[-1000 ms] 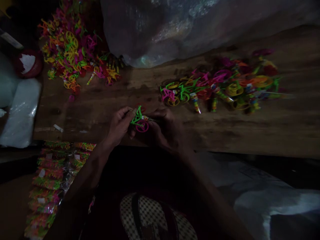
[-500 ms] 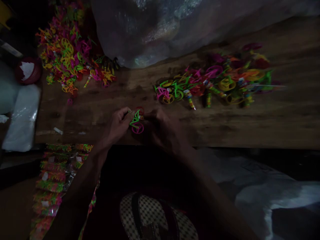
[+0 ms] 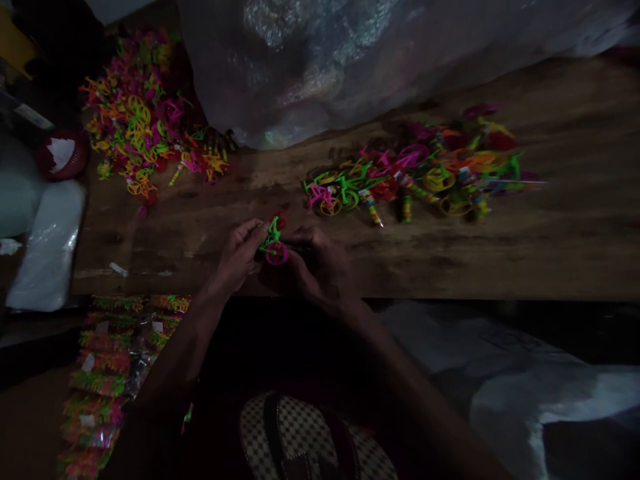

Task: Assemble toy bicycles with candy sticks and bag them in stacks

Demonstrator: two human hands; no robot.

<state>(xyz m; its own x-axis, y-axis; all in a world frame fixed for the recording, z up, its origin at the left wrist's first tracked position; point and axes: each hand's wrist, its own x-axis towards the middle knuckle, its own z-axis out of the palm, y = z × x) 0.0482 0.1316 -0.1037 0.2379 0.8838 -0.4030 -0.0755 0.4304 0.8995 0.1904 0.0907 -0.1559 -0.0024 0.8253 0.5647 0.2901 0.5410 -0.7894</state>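
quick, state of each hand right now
Left hand: closed, holding the toy bike.
Right hand: curled beside it; too dark to tell whether it holds anything.

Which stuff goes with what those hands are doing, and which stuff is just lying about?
Probably part of the job:
green toy bike with a pink wheel, held in the left hand
heaped colourful toy pieces, left
similar colourful toys, right

Probably just lying about:
small white scrap
red basket, far left
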